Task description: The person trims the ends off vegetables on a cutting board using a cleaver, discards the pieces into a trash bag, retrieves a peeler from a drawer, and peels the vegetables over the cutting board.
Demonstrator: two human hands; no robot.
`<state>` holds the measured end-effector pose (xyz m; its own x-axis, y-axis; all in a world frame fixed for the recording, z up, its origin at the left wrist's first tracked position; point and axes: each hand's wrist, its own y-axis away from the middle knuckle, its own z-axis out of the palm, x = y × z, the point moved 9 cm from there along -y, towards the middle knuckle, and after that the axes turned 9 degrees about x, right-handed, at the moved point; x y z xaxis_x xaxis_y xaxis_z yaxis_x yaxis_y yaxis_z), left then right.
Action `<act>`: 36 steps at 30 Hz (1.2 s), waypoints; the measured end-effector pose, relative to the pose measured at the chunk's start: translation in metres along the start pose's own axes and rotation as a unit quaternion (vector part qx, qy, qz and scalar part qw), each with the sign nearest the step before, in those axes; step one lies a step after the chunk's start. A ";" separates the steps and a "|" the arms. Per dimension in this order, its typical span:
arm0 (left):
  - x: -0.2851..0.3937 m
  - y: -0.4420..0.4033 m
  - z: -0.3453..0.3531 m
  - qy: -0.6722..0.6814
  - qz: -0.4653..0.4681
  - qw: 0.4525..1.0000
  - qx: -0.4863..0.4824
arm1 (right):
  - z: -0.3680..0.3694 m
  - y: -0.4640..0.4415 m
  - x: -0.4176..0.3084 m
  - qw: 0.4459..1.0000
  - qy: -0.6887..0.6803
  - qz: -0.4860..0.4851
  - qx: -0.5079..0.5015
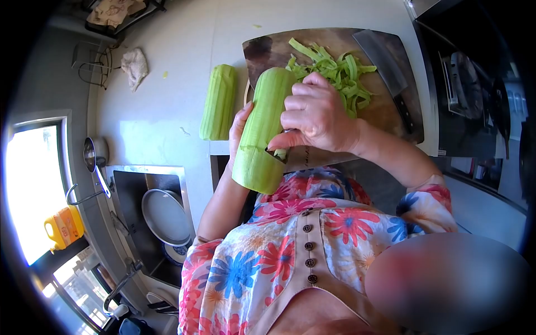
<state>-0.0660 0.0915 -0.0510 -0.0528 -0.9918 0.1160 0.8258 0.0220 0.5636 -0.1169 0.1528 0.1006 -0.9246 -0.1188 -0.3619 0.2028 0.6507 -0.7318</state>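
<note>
A thick, pale green gourd piece (262,123) is held at a slant in front of my body, its near end towards my chest. My left hand (239,128) is wrapped around its left side, with most of the fingers hidden behind it. My right hand (318,114) is closed around a peeler (276,154), whose dark blade touches the gourd's lower right side. A bit of peel shows at the blade. Beyond the right hand, a heap of green peelings (343,78) lies on the wooden cutting board (391,50).
A second peeled gourd piece (218,103) lies left of the board. A cleaver (385,67) rests on the board's right side. At left are a sink (125,187) holding a pan (166,218), a small pot (96,154), a cloth (134,68) and a yellow jug (64,228).
</note>
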 end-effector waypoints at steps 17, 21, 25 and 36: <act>-0.011 0.017 0.006 -0.124 0.005 0.992 -0.034 | -0.035 0.023 0.115 0.983 0.057 0.176 0.014; -0.009 0.007 0.005 -0.063 -0.028 0.997 -0.034 | -0.022 0.016 0.065 0.994 0.060 0.084 0.033; 0.000 0.001 0.011 -0.083 0.022 0.993 -0.081 | -0.006 0.016 0.038 0.998 0.030 0.063 0.006; -0.020 0.006 0.012 -0.082 -0.063 0.986 -0.129 | -0.003 0.021 0.097 0.994 0.042 0.094 0.028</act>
<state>-0.0665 0.1130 -0.0399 -0.2370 -0.9503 0.2017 0.9209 -0.1536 0.3582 -0.2037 0.1572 0.0522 -0.8916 0.0649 -0.4481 0.3903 0.6119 -0.6879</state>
